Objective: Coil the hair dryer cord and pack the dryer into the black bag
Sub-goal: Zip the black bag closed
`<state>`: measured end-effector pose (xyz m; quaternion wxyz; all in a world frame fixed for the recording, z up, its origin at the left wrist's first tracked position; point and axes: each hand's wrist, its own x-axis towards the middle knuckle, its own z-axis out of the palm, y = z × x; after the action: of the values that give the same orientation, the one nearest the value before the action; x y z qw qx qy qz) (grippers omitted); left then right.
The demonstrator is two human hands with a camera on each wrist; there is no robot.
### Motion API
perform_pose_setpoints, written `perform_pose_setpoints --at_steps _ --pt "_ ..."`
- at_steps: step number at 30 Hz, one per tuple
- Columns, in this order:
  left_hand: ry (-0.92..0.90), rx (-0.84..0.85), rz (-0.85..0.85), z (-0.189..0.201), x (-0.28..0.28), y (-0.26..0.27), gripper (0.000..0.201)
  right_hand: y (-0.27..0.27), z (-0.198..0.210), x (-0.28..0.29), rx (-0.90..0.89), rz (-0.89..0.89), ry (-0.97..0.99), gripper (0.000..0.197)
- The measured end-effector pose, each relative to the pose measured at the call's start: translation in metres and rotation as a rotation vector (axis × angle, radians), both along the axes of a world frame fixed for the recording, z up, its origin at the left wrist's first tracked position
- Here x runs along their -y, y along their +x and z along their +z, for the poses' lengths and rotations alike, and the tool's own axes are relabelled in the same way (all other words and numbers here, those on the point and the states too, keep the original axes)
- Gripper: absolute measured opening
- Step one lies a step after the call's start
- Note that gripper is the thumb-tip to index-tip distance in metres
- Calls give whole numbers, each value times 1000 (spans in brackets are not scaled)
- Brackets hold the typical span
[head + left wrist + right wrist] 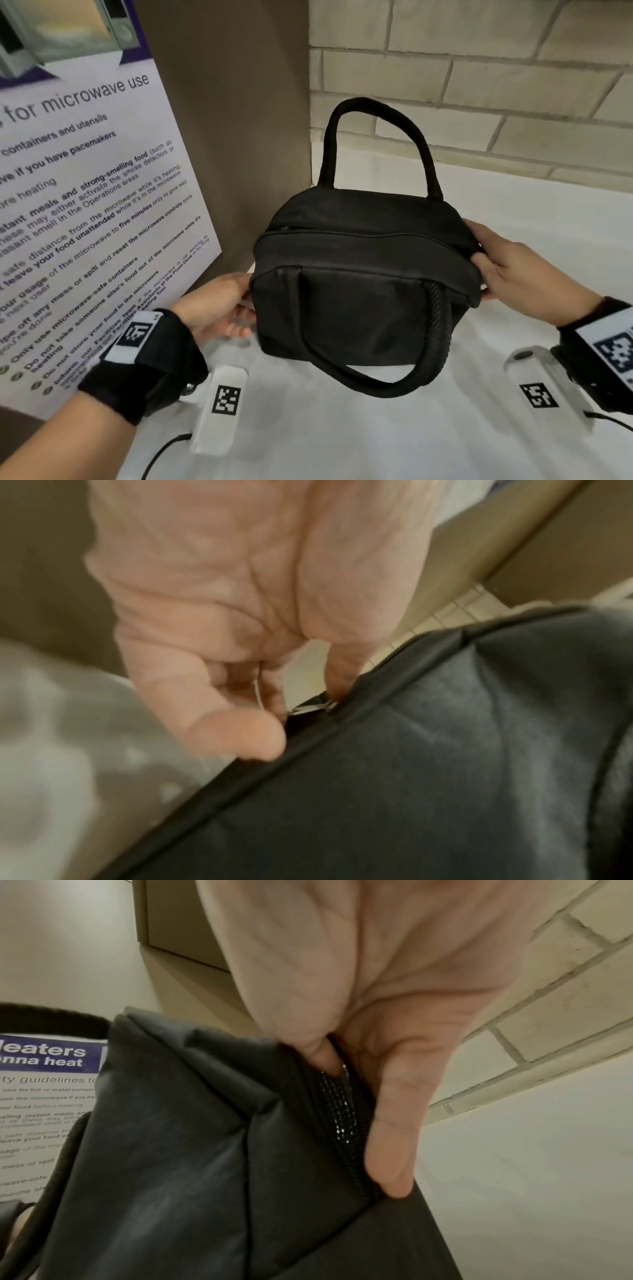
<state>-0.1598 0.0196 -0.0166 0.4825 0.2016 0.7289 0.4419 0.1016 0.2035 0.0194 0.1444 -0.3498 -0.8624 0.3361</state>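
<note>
While our left hand pinches the zip pull at 9 o'clock, our right hand grips the bag at 3 — zip closed.

White counter: black bag upright; microwave poster at left.

Both hands hold the zipped black bag.

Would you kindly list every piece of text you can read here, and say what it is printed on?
"for microwave use": microwave poster, head view.
"if you have pacemakers": same poster.
"five minutes": same poster.
"Only use microwave-safe containers": same poster.
"eaters" / "nna heat": poster's purple banner, cut off, right wrist view.
"guidelines": below that banner.
Finer poster lines: too blurred or cut off.
Wrist bands: coded markers only.
Black bag: no text visible.
</note>
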Motion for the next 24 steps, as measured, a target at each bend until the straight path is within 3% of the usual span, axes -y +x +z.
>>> perform_pose_setpoints --at_steps 19,24 --pt "83 220 98 -17 -4 -4 16 2 0 0 2 5 -63 49" --pt "131 167 72 -17 -1 -4 19 1 1 1 -1 6 -74 49"
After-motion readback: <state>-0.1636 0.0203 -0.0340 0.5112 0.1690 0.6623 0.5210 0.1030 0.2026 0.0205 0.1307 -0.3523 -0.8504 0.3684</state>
